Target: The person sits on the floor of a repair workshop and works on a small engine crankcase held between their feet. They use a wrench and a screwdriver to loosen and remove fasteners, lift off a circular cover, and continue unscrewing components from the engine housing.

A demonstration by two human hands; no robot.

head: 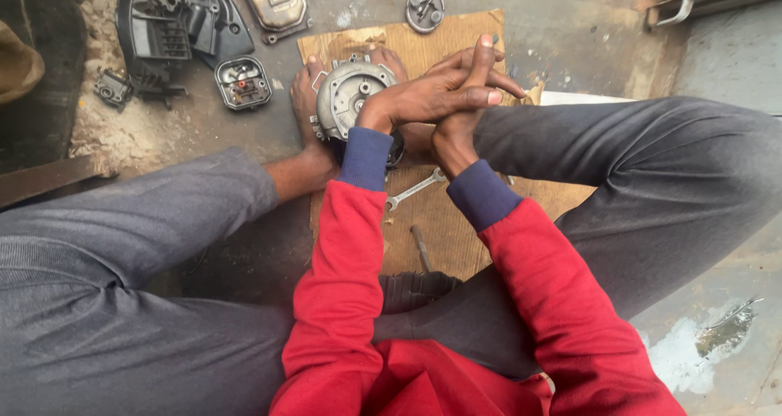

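the left hand (pixel 415 98) and the right hand (pixel 464 110) are clasped together, fingers interlaced, pinching nothing, held just above and to the right of a round grey metal engine housing (pixel 350 94). the housing sits on a sheet of cardboard (pixel 444 228) on the concrete floor (pixel 570 25), wedged between the person's bare feet, one foot (pixel 308 98) touching its left edge. a combination spanner (pixel 414 189) lies on the cardboard just below the wrists, and a thin metal rod (pixel 421 249) lies nearer the body. well apart, up left on the floor, are a black plastic engine cover (pixel 175 25), a small oval cover (pixel 242 82), a metal cap (pixel 275 4) and a round part (pixel 424 8)
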